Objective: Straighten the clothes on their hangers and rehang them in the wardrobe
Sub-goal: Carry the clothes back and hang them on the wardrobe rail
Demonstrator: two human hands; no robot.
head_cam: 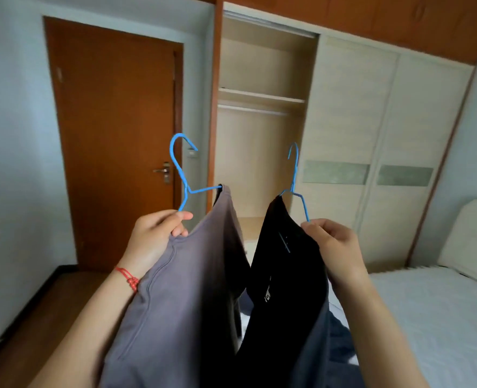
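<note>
Both arms raised forward, left hand (154, 236) and right hand (334, 245) with fingers curled tight

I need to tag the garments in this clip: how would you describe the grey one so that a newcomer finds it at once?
Start at the open wardrobe straight ahead; two garments on blue wire hangers are held up before it. The grey garment hangs on the left hanger, which the left hand with the red wrist string grips. Its neighbour in the right hand is black.
</note>
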